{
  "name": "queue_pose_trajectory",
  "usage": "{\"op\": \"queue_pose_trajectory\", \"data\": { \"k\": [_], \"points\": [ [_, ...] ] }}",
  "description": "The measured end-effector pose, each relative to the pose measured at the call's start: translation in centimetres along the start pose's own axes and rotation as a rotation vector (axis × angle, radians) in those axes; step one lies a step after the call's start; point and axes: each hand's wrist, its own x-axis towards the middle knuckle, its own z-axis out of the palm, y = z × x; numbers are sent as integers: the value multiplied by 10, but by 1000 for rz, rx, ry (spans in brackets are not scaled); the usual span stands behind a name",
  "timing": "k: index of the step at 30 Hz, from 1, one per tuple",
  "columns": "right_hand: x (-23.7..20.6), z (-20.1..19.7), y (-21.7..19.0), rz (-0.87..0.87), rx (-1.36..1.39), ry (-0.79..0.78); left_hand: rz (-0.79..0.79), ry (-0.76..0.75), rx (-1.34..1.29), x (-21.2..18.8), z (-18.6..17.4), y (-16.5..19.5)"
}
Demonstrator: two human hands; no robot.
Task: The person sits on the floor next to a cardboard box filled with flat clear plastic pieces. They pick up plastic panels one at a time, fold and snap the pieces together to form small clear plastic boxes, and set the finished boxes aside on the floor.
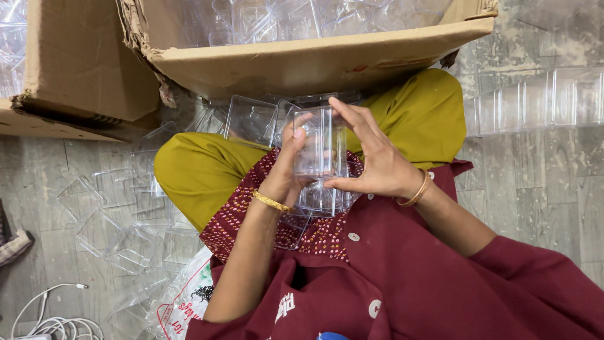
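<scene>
A big cardboard box (314,60) sits on the grey floor (541,189) in front of the person, and it is full of clear plastic pieces. A second cardboard box (75,63) stands to the left of it. A long row of clear plastic boxes (535,101) is lined up on the floor at the right. Loose clear lids and trays (119,214) lie spread on the floor at the left, near a white cable (50,315) and a plastic bag (182,296).

The person sits cross-legged in olive green trousers (201,167) and a dark red top. More clear pieces rest in the lap (251,119).

Both hands hold one small clear plastic box (321,141) up above the lap, just below the big cardboard box. The left hand (286,170) wraps its fingers around the left side, thumb near the top. The right hand (371,157) presses its fingers flat on the right side and top edge. Both hands are closed on it.

It looks like the parts of the box are being pushed together. To do this well, line up the edges first, then squeeze gently and evenly from both sides, so the thin plastic does not bend or crack.
</scene>
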Motion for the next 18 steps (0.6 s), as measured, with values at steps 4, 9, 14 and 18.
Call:
{"op": "queue_pose_trajectory", "data": {
  "k": [4, 9, 14, 18],
  "points": [
    [-1, 2, 2, 22, 23, -5, 4, 23, 38, 1, -1, -4],
    [-4, 8, 6, 24, 157, 9, -10, 25, 77, 3, -6, -11],
    [-4, 12, 8, 52, 281, 0, -78, 26, 112, 5, -8, -11],
    [-9, 10, 10, 52, 257, 69, -31, 2, 532, 10, 3, 14]
  ]
}}
